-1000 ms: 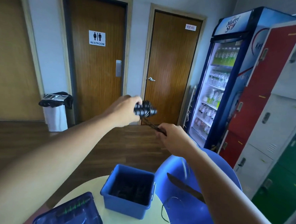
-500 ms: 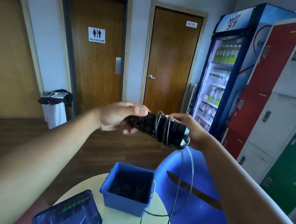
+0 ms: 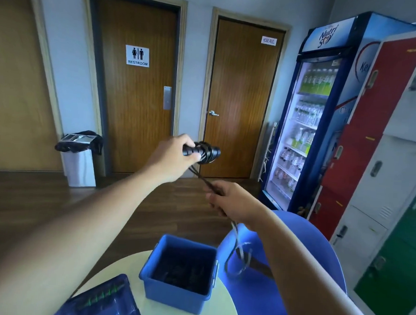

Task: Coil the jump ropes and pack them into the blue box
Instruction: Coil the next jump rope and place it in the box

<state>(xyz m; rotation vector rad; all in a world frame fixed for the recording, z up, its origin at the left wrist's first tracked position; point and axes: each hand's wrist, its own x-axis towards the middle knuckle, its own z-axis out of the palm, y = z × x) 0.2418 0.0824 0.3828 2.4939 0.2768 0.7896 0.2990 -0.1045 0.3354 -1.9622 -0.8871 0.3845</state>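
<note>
While the left hand (image 3: 175, 156) grips the jump rope handles (image 3: 202, 152) at 12 o'clock, the right hand (image 3: 234, 204), closed round the cord (image 3: 233, 228), should pull it taut; the blue box (image 3: 176, 299) sits at 6 o'clock.

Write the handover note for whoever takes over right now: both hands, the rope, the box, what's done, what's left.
The left hand grips the rope's black handles, which have a few turns of cord wound round them.
The right hand pinches the cord lower down, pulled taut; the loose tail hangs over the blue chair.
The blue box stands open on the table with dark contents inside, and its lid lies beside it.
Done: winding begun. Left: wind in the tail, put the bundle in the box.
</note>
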